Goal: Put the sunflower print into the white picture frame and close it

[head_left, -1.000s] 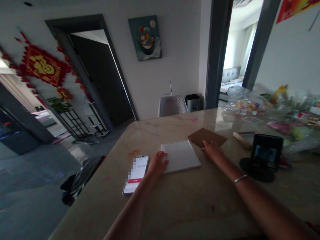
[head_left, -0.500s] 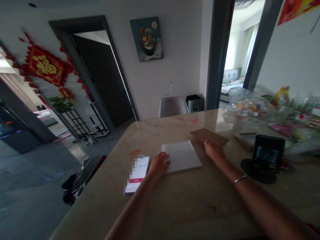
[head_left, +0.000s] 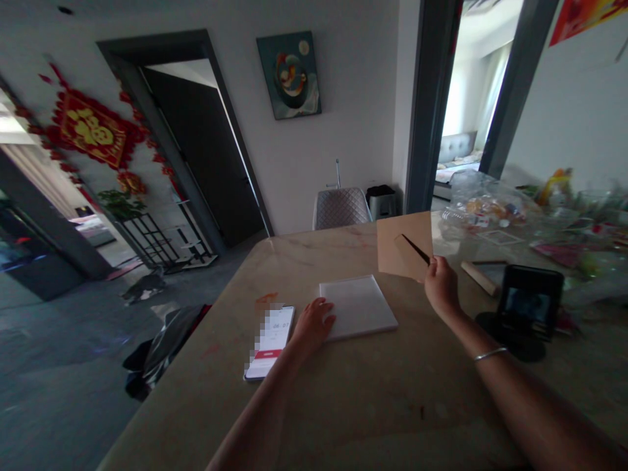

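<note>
A white, flat stack like a pad of paper (head_left: 360, 306) lies on the table. My left hand (head_left: 314, 322) rests on its left edge, fingers apart. At the right, my right hand (head_left: 440, 281) is closed on the lower right edge of a thin brown sheet (head_left: 397, 252), which is raised and tilted up beyond the pad. A slim dark pointed thing (head_left: 415, 247) runs from the fingertips across the sheet; what it is I cannot make out. Left of my left hand lies a lit phone (head_left: 271, 343).
To the right, a dark device (head_left: 530, 304) stands on a round base, beside a light brown object (head_left: 479, 278). Clear plastic bags (head_left: 483, 203) and clutter cover the table's far right. A quilted chair (head_left: 342, 208) and a bin (head_left: 381, 201) are beyond the far edge.
My right hand has moved right and lifted the brown sheet from nearly flat to tilted up. The dark thin thing now shows against it. My left hand has stayed on the pad.
</note>
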{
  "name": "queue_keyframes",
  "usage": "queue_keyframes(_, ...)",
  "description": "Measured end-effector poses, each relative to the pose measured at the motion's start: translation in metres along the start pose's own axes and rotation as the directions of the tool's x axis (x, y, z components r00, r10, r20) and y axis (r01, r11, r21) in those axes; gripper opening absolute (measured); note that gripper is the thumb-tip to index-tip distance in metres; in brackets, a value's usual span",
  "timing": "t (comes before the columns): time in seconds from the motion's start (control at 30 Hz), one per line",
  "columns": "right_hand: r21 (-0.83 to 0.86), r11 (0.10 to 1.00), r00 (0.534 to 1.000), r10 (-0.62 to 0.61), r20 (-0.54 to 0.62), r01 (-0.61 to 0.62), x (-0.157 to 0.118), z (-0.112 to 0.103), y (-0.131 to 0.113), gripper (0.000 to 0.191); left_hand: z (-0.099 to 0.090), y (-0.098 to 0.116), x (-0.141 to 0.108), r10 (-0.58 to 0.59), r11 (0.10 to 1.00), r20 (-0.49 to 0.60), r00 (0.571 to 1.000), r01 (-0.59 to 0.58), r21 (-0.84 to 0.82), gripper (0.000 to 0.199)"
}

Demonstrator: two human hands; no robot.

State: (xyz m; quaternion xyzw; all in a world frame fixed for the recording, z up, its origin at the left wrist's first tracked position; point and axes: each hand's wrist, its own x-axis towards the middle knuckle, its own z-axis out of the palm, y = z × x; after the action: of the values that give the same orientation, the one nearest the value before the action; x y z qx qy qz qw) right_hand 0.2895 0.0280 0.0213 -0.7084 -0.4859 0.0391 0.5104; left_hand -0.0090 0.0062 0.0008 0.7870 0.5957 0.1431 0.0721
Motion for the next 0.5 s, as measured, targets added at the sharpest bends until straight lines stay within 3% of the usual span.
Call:
queue_keyframes(0.1,0.263,0.943,0.973,0.166,0.161,-0.204,-0.001,0.008,0.0,0.037,0.001,0.0,0.001,0.001,1.0,0.0,1.0,-0.001,-0.001,0.034)
queue_keyframes(0.23,0.468,0.785,0.891,0.224,0.395,-0.405,-0.012,0.02,-0.005,0.034,0.001,0.001,0.001,-0.01,1.0,-0.002,1.0,0.01,-0.014,0.037)
queue_keyframes(0.4,0.43,0.655,0.699,0.215,0.682,-0.621,-0.031,0.032,-0.014,0.029,0.002,0.001,0.003,-0.056,0.993,-0.027,0.998,0.053,-0.102,0.051)
queue_keyframes(0.5,0.373,0.653,0.636,0.219,0.74,-0.658,-0.038,0.036,-0.016,0.024,0.0,0.0,0.004,-0.093,0.974,-0.038,0.995,0.083,-0.211,0.054)
